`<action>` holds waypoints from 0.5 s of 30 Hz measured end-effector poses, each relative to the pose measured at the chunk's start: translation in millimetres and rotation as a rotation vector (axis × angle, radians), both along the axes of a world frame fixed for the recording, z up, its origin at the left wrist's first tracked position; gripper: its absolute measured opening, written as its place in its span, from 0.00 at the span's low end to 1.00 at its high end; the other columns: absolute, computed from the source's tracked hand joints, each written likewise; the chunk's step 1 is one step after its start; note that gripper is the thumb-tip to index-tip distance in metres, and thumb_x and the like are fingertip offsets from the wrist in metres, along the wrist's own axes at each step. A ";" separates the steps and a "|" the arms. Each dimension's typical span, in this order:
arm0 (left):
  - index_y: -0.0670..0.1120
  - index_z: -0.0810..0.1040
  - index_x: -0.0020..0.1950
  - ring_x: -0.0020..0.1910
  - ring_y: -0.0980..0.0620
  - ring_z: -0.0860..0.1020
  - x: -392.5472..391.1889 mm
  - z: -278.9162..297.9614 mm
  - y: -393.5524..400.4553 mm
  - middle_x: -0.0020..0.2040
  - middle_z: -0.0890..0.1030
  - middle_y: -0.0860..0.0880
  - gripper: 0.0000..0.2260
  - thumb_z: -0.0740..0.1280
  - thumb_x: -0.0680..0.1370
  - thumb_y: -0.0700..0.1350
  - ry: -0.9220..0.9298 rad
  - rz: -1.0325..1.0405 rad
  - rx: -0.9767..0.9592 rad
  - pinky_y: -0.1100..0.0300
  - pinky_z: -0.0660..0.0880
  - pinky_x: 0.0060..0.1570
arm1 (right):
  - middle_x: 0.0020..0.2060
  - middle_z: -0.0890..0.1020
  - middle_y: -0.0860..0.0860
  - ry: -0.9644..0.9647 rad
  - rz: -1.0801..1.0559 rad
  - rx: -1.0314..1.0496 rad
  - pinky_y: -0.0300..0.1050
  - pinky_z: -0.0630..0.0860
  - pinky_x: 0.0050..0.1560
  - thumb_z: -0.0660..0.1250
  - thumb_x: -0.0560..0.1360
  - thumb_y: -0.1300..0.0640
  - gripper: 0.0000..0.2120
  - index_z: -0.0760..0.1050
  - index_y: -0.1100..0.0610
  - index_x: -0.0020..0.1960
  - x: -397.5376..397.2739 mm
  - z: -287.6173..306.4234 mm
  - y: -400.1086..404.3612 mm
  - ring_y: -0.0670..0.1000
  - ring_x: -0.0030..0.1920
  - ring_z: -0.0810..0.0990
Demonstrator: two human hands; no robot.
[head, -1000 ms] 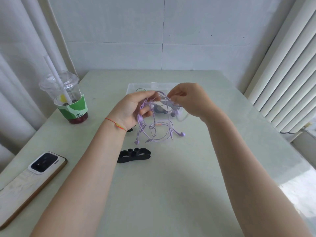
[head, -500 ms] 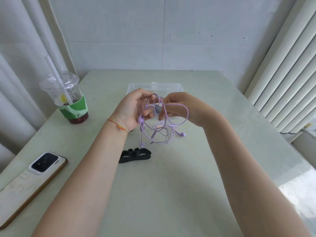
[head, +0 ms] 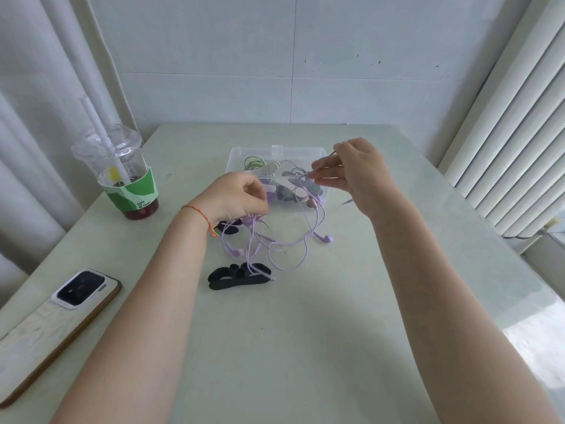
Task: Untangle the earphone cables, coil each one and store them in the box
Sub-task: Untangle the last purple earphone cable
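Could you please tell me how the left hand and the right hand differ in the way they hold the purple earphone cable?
The left hand is lower, near the table, its grip bunching several loops of the purple earphone cable. The right hand is raised beside the clear box, pinching a single strand between fingertips and drawing it out. Both grip the same cable, and neither rests on the table.

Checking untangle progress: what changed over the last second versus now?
The hands have pulled apart: the right hand moved up and right, drawing a strand of the purple earphone cable out over the clear box; the left hand dropped slightly, still gripping the bundle. Loops now hang looser and wider. The cup, phone and black cable holder stayed put.
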State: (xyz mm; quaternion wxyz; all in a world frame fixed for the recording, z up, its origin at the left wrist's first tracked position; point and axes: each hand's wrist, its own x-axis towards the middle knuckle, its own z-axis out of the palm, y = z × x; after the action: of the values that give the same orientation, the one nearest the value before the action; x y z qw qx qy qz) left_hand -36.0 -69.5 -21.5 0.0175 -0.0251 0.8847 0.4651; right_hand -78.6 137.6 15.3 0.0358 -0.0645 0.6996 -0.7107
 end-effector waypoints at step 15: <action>0.41 0.77 0.51 0.33 0.49 0.77 1.6 5.9 43.4 0.35 0.77 0.45 0.12 0.59 0.82 0.48 -0.129 -0.195 0.742 0.45 0.78 0.49 | 0.36 0.81 0.59 0.103 0.001 0.076 0.49 0.83 0.40 0.63 0.79 0.62 0.03 0.71 0.62 0.48 4.0 -2.5 -12.2 0.56 0.35 0.83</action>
State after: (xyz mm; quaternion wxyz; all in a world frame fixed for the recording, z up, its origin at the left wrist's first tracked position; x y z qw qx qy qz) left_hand -34.4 -26.1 -15.6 0.1252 0.0381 0.6519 0.7470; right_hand -74.6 125.4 12.8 0.0024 -0.1000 0.7269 -0.6794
